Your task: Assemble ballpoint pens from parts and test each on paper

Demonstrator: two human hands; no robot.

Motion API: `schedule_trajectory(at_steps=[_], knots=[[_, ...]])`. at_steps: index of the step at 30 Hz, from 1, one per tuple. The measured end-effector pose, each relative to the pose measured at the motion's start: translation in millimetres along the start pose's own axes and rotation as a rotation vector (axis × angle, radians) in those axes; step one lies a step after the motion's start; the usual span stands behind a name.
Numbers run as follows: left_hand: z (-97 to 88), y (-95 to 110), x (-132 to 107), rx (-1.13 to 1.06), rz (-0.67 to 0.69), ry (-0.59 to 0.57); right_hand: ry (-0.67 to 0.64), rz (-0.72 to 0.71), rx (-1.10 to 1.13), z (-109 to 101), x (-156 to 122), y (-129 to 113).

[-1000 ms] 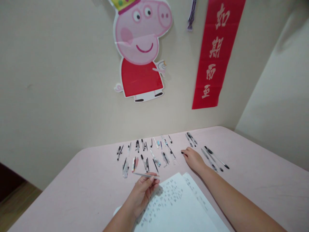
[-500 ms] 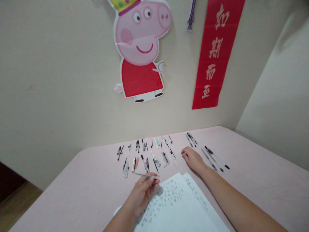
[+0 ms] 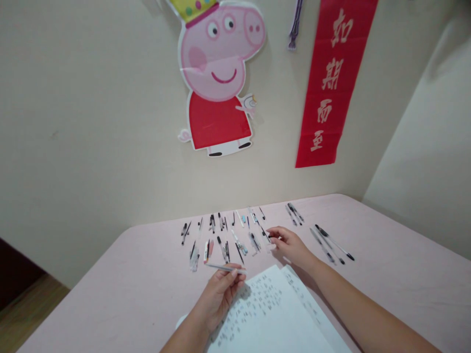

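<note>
Between the thumb and fingers of my left hand (image 3: pixel 225 294) lies a slim, clear pen barrel (image 3: pixel 220 266), held nearly level above the front of the pen rows. The left hand is over the upper left edge of a written sheet of paper (image 3: pixel 257 318). My right hand (image 3: pixel 289 244) is at the right end of the rows, with thumb and forefinger pinching a small black pen part, too small to name exactly. Close to its fingertips lie a black refill (image 3: pixel 263 231) and a pale clear piece. Left of there, a taken-apart pen (image 3: pixel 253 241) rests on the cloth.
Several groups of pen parts (image 3: pixel 222 249) lie in two rows on the pink-covered table (image 3: pixel 110 284). To the right are pens (image 3: pixel 294 214) near the back and longer pens (image 3: pixel 333 245) nearer me. The wall behind carries a pig cutout (image 3: pixel 221 117) and a red banner (image 3: pixel 324 98).
My right hand has moved left, to the right end of the pen rows, with the small black pen part between its fingers. My left hand keeps the pen barrel in nearly the same place.
</note>
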State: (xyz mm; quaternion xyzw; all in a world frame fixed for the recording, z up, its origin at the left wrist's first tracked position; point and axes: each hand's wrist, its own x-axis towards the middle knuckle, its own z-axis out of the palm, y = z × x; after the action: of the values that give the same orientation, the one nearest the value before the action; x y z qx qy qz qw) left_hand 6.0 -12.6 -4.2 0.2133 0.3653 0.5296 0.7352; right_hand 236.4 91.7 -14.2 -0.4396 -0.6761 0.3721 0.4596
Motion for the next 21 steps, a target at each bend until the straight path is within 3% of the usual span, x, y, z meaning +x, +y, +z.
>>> schedule_trajectory(at_steps=[4,10,15,21], knots=[[-1.7,-0.7,0.9,0.001,0.001,-0.007,-0.049,0.001,0.143,7.7,-5.2,-18.3],[-1.9,-0.4,1.8,-0.003,0.012,0.001,-0.174,0.131,0.235,18.1,-16.6,-45.9],[-1.6,0.5,2.3,-0.035,0.036,0.026,-0.315,0.096,0.149,31.8,-26.9,-56.9],[-3.8,0.2,2.9,-0.025,0.04,0.018,-0.31,0.038,0.009,48.4,-36.8,-58.4]])
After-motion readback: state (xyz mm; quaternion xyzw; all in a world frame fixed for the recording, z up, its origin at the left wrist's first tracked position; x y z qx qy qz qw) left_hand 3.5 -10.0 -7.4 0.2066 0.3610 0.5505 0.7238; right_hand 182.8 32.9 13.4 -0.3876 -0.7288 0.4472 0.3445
